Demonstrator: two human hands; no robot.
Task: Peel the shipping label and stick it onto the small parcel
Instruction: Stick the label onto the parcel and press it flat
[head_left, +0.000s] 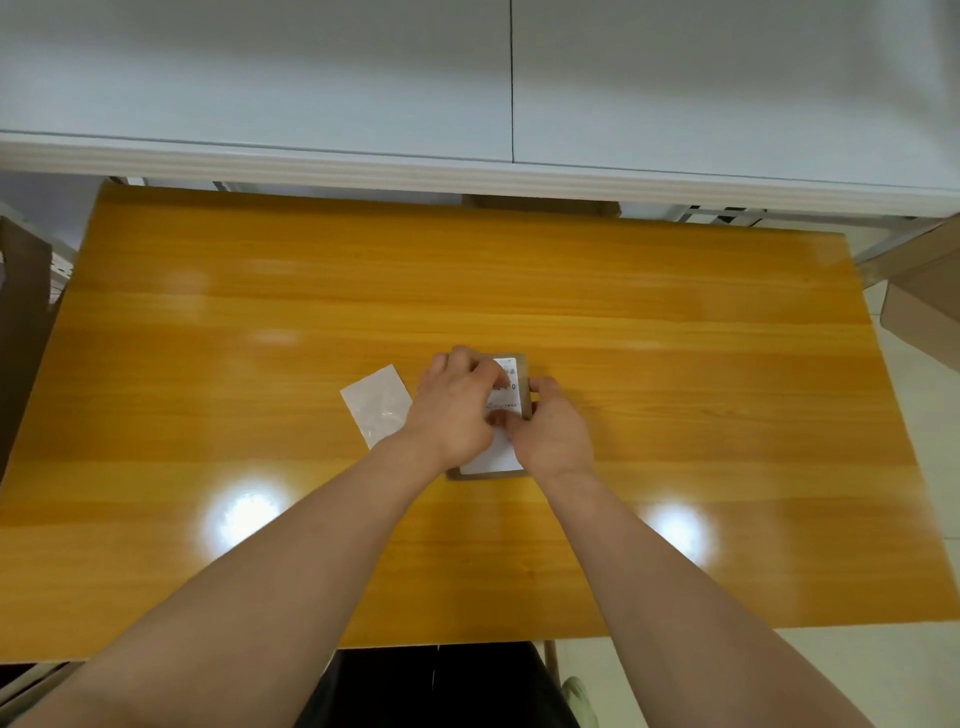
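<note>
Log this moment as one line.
stage: sticking | label on parcel | left hand on label | right hand gripping parcel edge | backing on table, left of parcel

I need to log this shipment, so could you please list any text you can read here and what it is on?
None legible: the shipping label on the small parcel carries rows of dark print, too blurred and partly hidden under the left hand to read.
The backing sheet on the table shows no print.
</note>
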